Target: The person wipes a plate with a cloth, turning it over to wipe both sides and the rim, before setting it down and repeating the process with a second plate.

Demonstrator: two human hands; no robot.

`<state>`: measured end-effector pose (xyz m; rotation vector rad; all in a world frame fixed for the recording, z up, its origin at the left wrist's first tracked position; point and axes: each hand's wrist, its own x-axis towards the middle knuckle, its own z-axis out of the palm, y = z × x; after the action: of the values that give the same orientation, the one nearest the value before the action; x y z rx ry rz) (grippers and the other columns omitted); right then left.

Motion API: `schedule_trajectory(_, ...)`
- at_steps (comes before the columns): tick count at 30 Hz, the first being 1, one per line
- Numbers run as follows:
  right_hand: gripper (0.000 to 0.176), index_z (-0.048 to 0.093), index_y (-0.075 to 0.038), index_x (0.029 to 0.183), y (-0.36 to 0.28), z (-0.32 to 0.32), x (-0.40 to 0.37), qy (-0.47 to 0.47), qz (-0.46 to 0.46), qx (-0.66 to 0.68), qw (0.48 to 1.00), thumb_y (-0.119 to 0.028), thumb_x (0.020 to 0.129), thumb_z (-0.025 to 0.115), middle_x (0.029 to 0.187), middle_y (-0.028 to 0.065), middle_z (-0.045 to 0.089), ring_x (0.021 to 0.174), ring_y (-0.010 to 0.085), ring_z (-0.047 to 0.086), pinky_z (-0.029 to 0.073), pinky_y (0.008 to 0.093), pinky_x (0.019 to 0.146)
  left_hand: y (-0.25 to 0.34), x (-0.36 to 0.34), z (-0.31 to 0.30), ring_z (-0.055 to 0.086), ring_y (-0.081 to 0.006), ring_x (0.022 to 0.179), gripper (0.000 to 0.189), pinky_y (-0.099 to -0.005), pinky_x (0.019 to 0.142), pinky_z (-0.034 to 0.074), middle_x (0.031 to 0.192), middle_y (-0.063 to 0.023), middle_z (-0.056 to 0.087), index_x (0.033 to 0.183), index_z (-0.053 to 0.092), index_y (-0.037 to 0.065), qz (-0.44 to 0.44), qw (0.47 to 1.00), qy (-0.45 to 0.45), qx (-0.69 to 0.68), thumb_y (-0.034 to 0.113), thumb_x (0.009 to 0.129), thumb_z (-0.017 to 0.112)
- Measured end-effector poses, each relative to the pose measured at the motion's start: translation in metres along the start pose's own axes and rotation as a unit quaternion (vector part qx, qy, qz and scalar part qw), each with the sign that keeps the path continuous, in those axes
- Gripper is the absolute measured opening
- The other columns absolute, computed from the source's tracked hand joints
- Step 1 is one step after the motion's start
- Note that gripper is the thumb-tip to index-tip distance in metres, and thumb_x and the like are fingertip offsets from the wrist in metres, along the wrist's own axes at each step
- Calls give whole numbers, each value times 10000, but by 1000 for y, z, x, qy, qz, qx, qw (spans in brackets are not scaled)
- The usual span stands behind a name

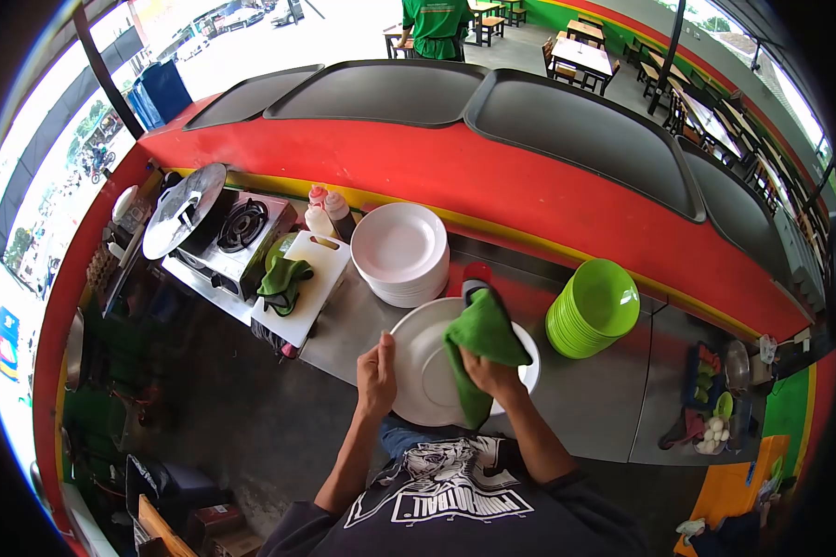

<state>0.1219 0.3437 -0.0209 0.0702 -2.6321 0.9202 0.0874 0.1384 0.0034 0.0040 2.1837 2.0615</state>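
Note:
A white plate (423,369) is held in front of my body, above the near edge of the metal counter. My left hand (377,376) grips its left rim, thumb pointing up. In my right hand (492,376) is a green cloth (486,336), bunched over the plate's right side; part of it hangs down across the plate. The cloth and hand hide much of that side of the plate. Just beyond stands a tall stack of white plates (400,246). To the right is a stack of green bowls (604,302).
On the left are a gas stove (243,226), a pot lid (185,212), sauce bottles (330,213) and a white cutting board (318,283) with another green cloth (284,285). Black trays (585,135) line the red ledge. Vegetables (706,381) sit far right. A person in a green shirt (437,26) stands beyond.

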Motion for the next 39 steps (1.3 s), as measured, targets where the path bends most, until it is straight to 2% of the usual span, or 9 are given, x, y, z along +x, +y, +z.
schedule_trajectory(4,316,593,-23,1230,36,38,-26,96,28,47,994,-196,968,561,1199,215,599,1119,392,564,420,476,969,-20,8,-7,525,-58,618,595,-224,540,425,738,-11,633,900,679,-21,-15,990,83,-113,521,1007,458)
schedule_trajectory(10,433,457,-37,1417,44,60,-63,67,135,128,980,-183,1009,474,1464,267,374,1373,427,333,223,490,1154,-24,9,-7,573,-83,621,638,-235,556,466,737,-39,652,902,674,-37,-40,984,104,-139,549,1001,442)
schedule_trajectory(17,329,606,-58,1189,4,9,3,77,-115,-244,960,-206,895,611,1105,206,589,1002,367,597,487,495,816,-11,-5,17,507,-62,657,630,-239,590,444,733,-8,629,889,669,-41,-59,998,-16,33,527,1017,429)
schedule_trajectory(19,387,621,-70,1203,-33,11,7,85,-50,-61,993,-223,848,645,1213,210,572,1126,371,563,455,490,947,-18,-4,23,490,-56,673,604,-240,607,441,750,9,621,865,657,-23,-40,999,-35,9,509,1026,422)
schedule_trajectory(22,602,550,-58,1326,-75,-3,0,83,-159,-92,980,-235,777,720,1442,173,464,1350,316,431,278,435,1169,-23,-1,27,521,-56,676,563,-224,611,447,779,5,623,900,655,-11,-41,989,-22,-140,486,1032,425)
schedule_trajectory(30,613,531,-78,1356,-72,1,-22,-33,-145,-2,989,-282,801,693,1476,139,435,1424,271,341,165,406,1212,-35,3,11,509,-53,640,562,-214,564,421,738,18,593,870,650,4,-96,974,-1,-207,496,1028,428)
schedule_trajectory(34,478,577,-57,1280,-56,-11,12,71,-164,-95,979,-256,850,646,1407,202,479,1355,346,425,229,460,1182,-10,-7,14,506,-58,610,600,-233,539,416,692,11,589,842,665,0,-88,992,8,-85,525,1016,431)
schedule_trajectory(37,311,628,-46,1182,-3,5,10,71,-180,-271,943,-213,920,604,1224,214,584,1093,378,575,452,486,946,-2,-6,12,519,-68,604,611,-240,532,421,713,-9,615,873,674,-12,-72,992,41,-98,532,1013,432)
schedule_trajectory(39,273,623,-29,1161,18,8,6,120,-103,-110,981,-214,970,560,1131,218,613,1029,387,584,472,477,838,-4,-2,4,538,-77,613,628,-243,539,436,738,-32,640,897,678,-30,-67,990,63,-108,538,1010,434)
